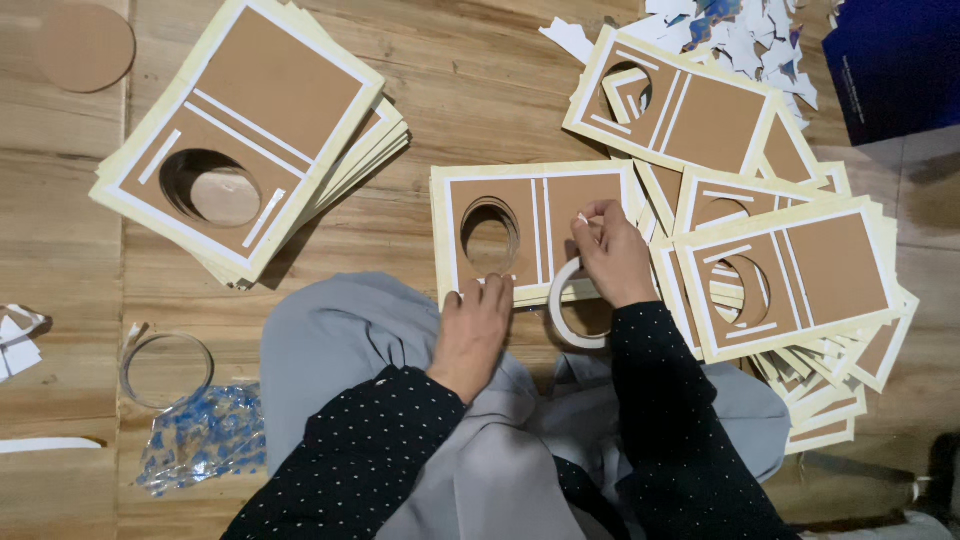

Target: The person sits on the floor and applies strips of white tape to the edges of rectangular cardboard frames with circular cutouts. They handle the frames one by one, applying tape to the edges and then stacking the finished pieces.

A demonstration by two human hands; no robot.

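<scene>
So the right hand point(612, 255) is the one doing the fiddly bit here: thumb and fingertips are pinched together on the loose end of a white strip, right at the upper right part of the brown cardboard panel with the pale yellow border and oval cutout point(535, 228). The white roll of tape point(572, 305) sits just under that wrist, touching the near edge of the panel, so the strip seems to run from the roll up to the pinch.

The left hand point(476, 325) lies flat, fingers together, pressing down the panel's near edge just below the oval hole. It holds nothing, just pins the card.

Key relation: the panel lies straight ahead of both hands, its long axis running left to right, and the white lines already on it run away from the person. The right hand is clearly closer to the working spot, between the hole and the right border.

Further out: a stack of similar panels point(250, 130) on the wooden floor point(470, 80) at left, a fanned pile of panels point(790, 270) at right, and white paper scraps point(745, 40) beyond.
</scene>
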